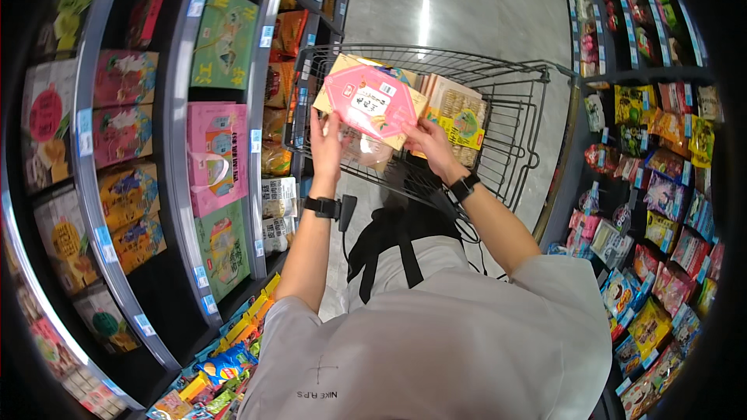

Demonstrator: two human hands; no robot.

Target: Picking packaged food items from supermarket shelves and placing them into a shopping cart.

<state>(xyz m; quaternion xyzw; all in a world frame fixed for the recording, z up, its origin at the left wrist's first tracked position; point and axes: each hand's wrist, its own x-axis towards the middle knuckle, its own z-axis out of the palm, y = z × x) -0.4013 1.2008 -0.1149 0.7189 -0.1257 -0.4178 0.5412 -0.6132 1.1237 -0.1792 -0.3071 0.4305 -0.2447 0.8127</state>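
Note:
Between both hands I hold a flat box point(367, 103) with a pink hexagonal panel and cream corners, tilted over the left part of a black wire shopping cart point(510, 136). My left hand point(327, 140) grips its lower left corner, thumb on the front. At its lower right corner, my right hand point(433, 145) has its fingers closed on the edge. Inside the cart, right of the box, lies a pack of pale noodle-like blocks point(461, 111) with a yellow label. A clear plastic package point(366, 151) shows partly under the box; its contents are hard to make out.
Shelves on the left hold gift boxes, among them a pink one point(217, 159) and a green one point(224, 37). On the right, a shelf point(657, 179) carries many bagged snacks. Colourful snack bags point(226, 364) stand low at left. Grey tiled floor point(459, 0) runs ahead.

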